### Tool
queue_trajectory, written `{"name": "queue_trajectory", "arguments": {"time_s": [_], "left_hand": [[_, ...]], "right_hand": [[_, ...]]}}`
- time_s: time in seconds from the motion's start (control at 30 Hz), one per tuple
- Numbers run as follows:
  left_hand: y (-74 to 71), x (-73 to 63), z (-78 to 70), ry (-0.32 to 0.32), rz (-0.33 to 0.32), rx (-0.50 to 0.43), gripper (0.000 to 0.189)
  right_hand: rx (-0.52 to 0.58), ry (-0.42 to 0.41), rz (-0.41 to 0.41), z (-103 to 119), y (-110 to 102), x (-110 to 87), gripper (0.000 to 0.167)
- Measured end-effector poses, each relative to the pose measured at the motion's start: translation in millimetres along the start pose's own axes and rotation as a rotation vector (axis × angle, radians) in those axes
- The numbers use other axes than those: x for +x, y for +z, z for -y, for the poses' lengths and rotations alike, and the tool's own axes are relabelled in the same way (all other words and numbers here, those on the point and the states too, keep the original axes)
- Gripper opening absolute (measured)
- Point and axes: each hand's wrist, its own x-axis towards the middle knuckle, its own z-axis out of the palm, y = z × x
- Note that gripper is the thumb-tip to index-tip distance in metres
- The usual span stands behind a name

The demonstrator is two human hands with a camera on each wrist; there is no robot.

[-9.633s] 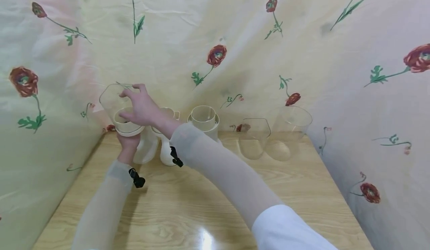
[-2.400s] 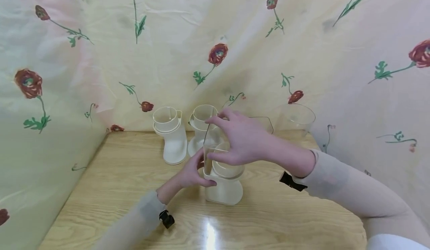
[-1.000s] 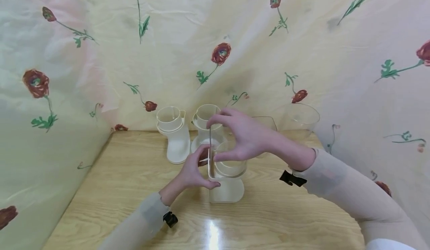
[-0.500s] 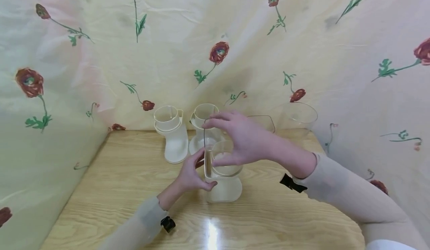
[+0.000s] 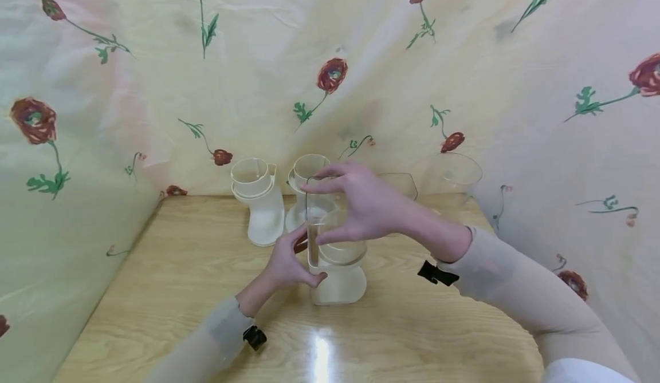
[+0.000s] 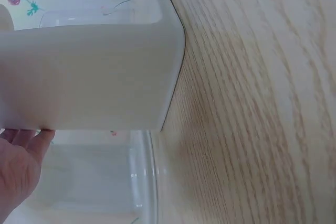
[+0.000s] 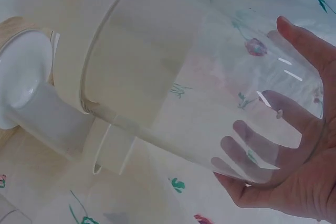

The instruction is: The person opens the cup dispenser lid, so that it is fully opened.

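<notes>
A white stand (image 5: 337, 285) is upright on the table, front centre. My left hand (image 5: 283, 263) grips its upper part from the left, thumb in front and fingers behind. In the left wrist view the smooth side of the stand (image 6: 94, 77) fills the middle, with fingers (image 6: 39, 145) curled against it. A clear, round-cornered container (image 7: 210, 72) sits at the collar of the stand, its far end in my right hand (image 7: 310, 150). From above, the right hand (image 5: 368, 205) spans the clear container (image 5: 311, 200) with thumb and fingers spread wide.
Two more white stands with round collars, the left stand (image 5: 265, 220) and the right stand (image 5: 311, 171), are at the back. Behind my right hand are a clear squarish container (image 5: 404, 184) and a clear round one (image 5: 456, 171). Flowered cloth (image 5: 258, 56) hangs behind the wooden table (image 5: 412, 326).
Earlier, both hands had the white stand and clear container at the back left; since then they came to the front centre. Over the last second the hands barely move, and the head view shifts slightly.
</notes>
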Motion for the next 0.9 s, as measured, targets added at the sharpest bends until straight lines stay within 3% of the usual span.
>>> {"name": "queue_trajectory", "arguments": {"time_s": [0.33,0.57,0.9], "left_hand": [[-3.3,-0.3,0.3,0.02,-0.007,-0.012,0.109],[-2.1,0.2,4.5,0.011,0.006,-0.03,0.109],[-3.6,3.0,-1.0,-0.011,0.004,-0.025,0.097]], "right_hand": [[0.029,0.005,-0.066,-4.4,2.3,-9.0,0.08],[0.048,0.059,-0.028,-6.2,1.4,-11.3,0.077],[-0.014,-0.023,0.06,3.4,-10.3,7.4,0.075]]}}
